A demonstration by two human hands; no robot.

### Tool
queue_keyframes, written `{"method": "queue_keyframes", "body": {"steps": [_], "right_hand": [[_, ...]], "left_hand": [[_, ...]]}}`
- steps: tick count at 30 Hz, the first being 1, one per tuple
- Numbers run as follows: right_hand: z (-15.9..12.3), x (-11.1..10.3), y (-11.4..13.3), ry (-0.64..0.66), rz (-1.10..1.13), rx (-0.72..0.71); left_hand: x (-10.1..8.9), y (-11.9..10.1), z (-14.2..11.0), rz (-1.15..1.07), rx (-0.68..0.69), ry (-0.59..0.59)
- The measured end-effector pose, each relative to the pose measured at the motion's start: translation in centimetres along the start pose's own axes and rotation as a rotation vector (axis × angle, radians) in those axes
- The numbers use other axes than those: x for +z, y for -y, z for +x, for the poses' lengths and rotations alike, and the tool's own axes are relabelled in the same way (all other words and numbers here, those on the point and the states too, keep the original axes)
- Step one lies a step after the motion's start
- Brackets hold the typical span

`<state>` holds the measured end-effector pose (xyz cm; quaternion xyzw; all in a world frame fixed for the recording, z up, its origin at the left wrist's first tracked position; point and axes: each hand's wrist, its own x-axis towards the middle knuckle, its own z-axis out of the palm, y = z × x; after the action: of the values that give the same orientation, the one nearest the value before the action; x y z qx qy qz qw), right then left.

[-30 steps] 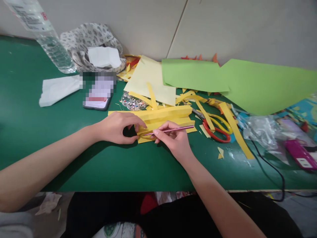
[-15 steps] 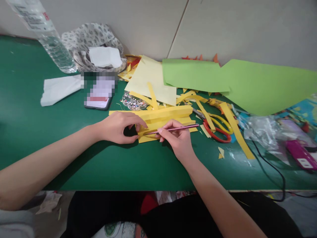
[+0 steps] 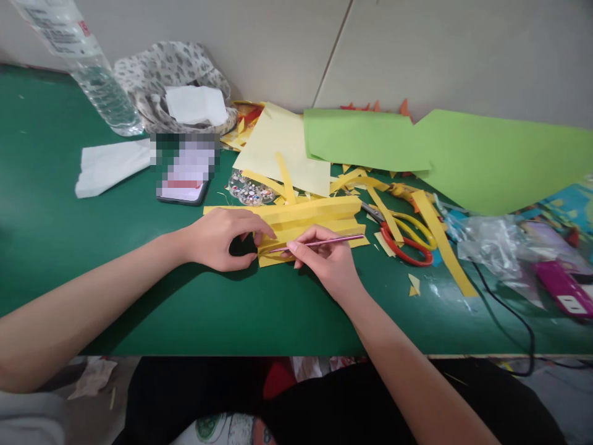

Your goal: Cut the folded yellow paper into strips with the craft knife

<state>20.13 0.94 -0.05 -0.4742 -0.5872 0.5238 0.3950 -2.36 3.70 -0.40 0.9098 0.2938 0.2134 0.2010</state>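
Hands [image 3: 327, 259] near scissors [image 3: 385, 232], paper strips [image 3: 445, 244], apparently beads [image 3: 252, 195]

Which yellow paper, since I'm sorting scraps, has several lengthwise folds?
The wide yellow sheet at the left hand and right hand, ridged along its length. The loose yellow strips near it are narrower and show no such ridges.

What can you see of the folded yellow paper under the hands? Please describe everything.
The yellow paper is matte-looking, with several lengthwise folds that form uneven ridges. It lies on the green table, its long side running roughly left to right. The left hand covers part of its left end. The right hand holds a slim pink tool, whose tip appears to touch it near that hand's opposite.
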Motion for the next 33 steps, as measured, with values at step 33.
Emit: {"method": "queue_keyframes", "body": {"steps": [33], "right_hand": [[0.06, -0.01, -0.46, 0.011, -0.008, -0.02]], "left_hand": [[0.0, 0.04, 0.11, -0.016, -0.027, 0.007]]}}
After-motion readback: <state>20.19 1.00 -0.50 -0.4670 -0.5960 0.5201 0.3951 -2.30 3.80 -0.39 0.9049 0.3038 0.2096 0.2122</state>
